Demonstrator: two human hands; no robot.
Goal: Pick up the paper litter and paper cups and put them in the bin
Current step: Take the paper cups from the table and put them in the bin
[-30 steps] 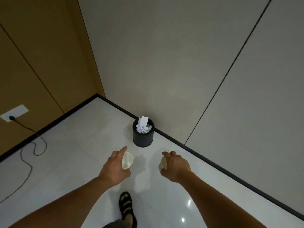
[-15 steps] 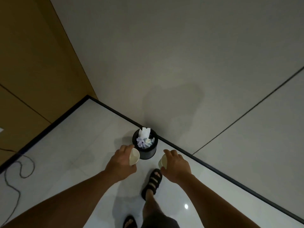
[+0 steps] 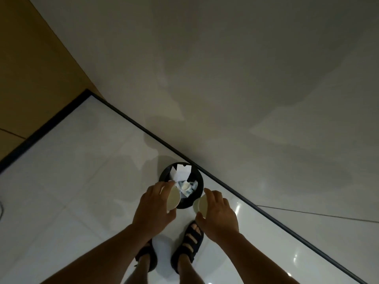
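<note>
My left hand (image 3: pixel 152 210) grips one paper cup (image 3: pixel 174 198) above the bin (image 3: pixel 199 182); my right hand (image 3: pixel 218 217) grips a second cup (image 3: pixel 200 205) beside its rim.

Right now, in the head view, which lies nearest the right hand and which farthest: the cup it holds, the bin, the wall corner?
1. Cup, held in the right hand.
2. Bin, just ahead and leftward.
3. Wall corner, far off to the left.
</note>
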